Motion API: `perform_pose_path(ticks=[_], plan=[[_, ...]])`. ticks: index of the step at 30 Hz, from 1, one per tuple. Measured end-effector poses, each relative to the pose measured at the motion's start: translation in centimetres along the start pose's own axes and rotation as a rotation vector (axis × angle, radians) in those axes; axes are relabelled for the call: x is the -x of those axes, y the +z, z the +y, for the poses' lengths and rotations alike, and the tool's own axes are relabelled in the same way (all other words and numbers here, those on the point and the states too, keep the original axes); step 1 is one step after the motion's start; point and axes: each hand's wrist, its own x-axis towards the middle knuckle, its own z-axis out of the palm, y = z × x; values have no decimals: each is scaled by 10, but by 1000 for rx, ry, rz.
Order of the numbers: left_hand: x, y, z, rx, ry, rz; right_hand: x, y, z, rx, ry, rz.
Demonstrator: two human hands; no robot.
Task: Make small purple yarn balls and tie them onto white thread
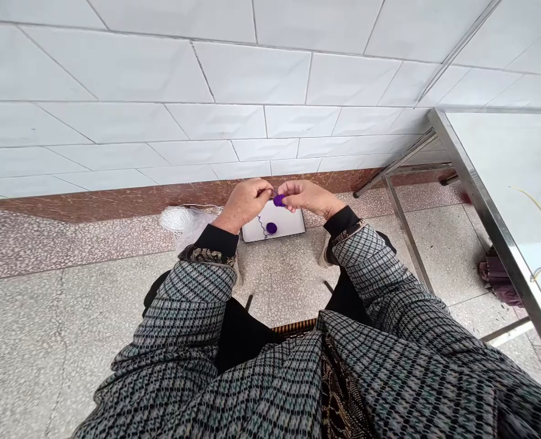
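My right hand (305,198) pinches a small purple piece of yarn work (279,200), round in outline; whether it is crocheted or wound cannot be made out. My left hand (250,200) is closed on a purple yarn strand (274,190) beside it, the fingertips pressed together. Below the hands, a purple yarn ball (271,228) lies on a white tray-like sheet with a dark edge (293,225) on the floor. A wavy loose purple strand (261,225) runs down from near my left hand beside the ball.
A white bundle of string and clear plastic (179,221) lies left of my hands by the wall. The tiled wall (252,73) rises just ahead. A metal-framed table (494,201) stands on the right, with a dark cloth bundle (501,277) beneath it.
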Motion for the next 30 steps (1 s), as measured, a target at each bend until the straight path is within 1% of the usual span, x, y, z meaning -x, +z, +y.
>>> perform_pose_path(ticks=[2, 4, 6, 7, 9, 11, 13, 15, 17, 18, 20, 23, 25, 27, 30], plan=[[0, 7, -1, 3, 14, -79, -3, -3, 2, -111, -48, 62], [1, 13, 1, 21, 78, -189, -7, -6, 6, -148, -86, 160], [2, 17, 5, 37, 157, -268, -11, -7, 9, -54, -107, 269], [2, 18, 7, 36, 183, -279, -13, -6, 10, 37, -113, 322], [3, 15, 10, 20, 190, -227, -13, -4, 10, 252, -113, 386], [3, 9, 11, 4, 158, -124, -11, 0, 9, 414, -86, 358], [3, 3, 10, -2, 123, -42, -7, 3, 6, 450, -28, 250], [2, -1, 7, -4, 82, -3, -3, 5, 4, 364, 22, 116], [1, -1, 4, -5, 23, 18, 0, 4, 2, 201, 10, 15], [1, 1, 2, -4, -5, 20, 0, 3, 2, 110, -13, -7], [0, 5, 1, 7, -30, -1, -1, 1, 2, -59, -59, 16], [1, 15, 2, 56, 35, -119, -4, -2, 2, -208, -72, 132], [2, 19, 4, 83, 105, -226, -6, -1, 2, -211, -69, 219], [3, 20, 6, 84, 158, -290, -7, 0, 2, -158, -65, 295], [4, 18, 8, 70, 203, -279, -9, 3, 3, -29, -49, 345]])
